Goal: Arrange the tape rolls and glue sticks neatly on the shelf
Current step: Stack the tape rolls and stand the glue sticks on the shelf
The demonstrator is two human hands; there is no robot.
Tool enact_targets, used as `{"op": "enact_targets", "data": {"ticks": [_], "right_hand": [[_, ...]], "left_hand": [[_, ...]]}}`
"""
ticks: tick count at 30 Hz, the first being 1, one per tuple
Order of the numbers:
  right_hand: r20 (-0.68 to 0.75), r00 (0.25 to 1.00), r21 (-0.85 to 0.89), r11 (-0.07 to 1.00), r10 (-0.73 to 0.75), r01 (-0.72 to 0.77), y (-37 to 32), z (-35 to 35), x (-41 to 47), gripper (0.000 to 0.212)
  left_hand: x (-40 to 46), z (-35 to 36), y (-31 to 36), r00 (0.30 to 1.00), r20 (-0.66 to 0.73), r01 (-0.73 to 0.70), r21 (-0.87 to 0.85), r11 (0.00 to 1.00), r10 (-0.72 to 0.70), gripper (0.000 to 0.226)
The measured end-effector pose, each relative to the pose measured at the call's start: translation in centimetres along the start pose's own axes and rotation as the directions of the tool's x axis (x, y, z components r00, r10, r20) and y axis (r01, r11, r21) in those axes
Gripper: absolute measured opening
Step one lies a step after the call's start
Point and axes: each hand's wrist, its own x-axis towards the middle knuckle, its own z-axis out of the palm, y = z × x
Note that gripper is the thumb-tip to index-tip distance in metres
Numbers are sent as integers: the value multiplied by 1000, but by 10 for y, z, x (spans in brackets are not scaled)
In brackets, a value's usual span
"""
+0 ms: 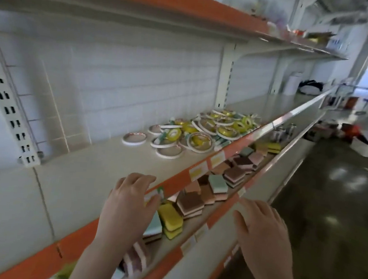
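Observation:
A loose heap of tape rolls (201,129), white rings and yellow rolls, lies on the beige shelf (87,175) to the right of centre, with green-and-white glue sticks (221,140) mixed in. One white roll (134,138) lies apart at the heap's left. My left hand (129,203) hovers over the shelf's orange front edge, fingers loosely bent, holding nothing. My right hand (262,229) is spread over the lower shelf's edge, fingers relaxed and empty. Both hands are well short of the heap.
The shelf below holds several sponges (214,185) in brown, pink, green and yellow. An upper shelf (145,8) overhangs. A clear divider (55,111) stands at the left rear. Boxes and clutter (355,135) sit on the floor at the far right.

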Motion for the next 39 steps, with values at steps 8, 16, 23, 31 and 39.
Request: {"op": "enact_targets", "data": {"ticks": [8,16,23,31,39], "right_hand": [[-40,999,21,999,-26,26,52,46,136,32],[-92,986,109,983,-141,151,84,91,260,27],[-135,903,187,884,-408,428,108,141,370,21],[-25,694,168,682,-719,712,105,172,448,18],[48,644,269,630,-764,728,105,179,462,6]], "left_hand": [[121,97,39,999,-21,-37,2,999,37,34],[200,145,61,999,-47,-23,104,994,28,31],[241,188,80,973,-136,212,206,955,-187,33],[262,210,101,901,-258,415,279,866,-349,36],[270,213,101,854,-306,503,280,818,-421,35]]}}
